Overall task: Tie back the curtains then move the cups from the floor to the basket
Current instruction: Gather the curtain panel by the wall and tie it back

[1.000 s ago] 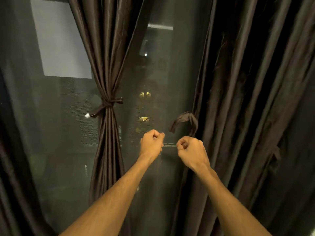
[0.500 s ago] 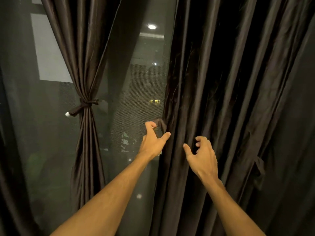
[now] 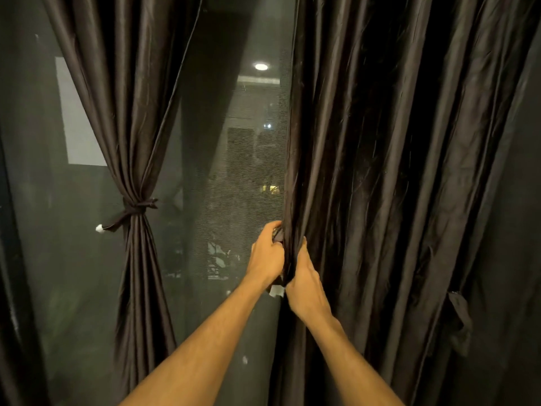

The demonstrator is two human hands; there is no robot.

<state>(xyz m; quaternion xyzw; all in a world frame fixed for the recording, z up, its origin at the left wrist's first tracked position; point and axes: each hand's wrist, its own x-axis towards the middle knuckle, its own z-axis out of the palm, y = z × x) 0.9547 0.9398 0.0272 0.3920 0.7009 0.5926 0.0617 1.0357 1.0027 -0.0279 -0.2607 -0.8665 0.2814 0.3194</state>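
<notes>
The left dark brown curtain (image 3: pixel 128 118) hangs gathered and knotted at its waist by a tie-back (image 3: pixel 133 211) with a small white tip. The right curtain (image 3: pixel 395 171) hangs loose in long folds. My left hand (image 3: pixel 268 256) grips the right curtain's inner edge together with the dark strap there. My right hand (image 3: pixel 306 284) closes round the same edge from the right, just below. A white tag (image 3: pixel 276 290) shows between my wrists. No cups and no basket are in view.
A dark window with a mesh screen (image 3: pixel 243 186) fills the gap between the curtains, with night lights and a ceiling-lamp reflection in it. A second loose strap (image 3: pixel 459 315) hangs on the right curtain at the lower right.
Both hands went from closed fists in front of the glass, opened, moved up and right, and now grip the right curtain's edge. The view has shifted to the right.
</notes>
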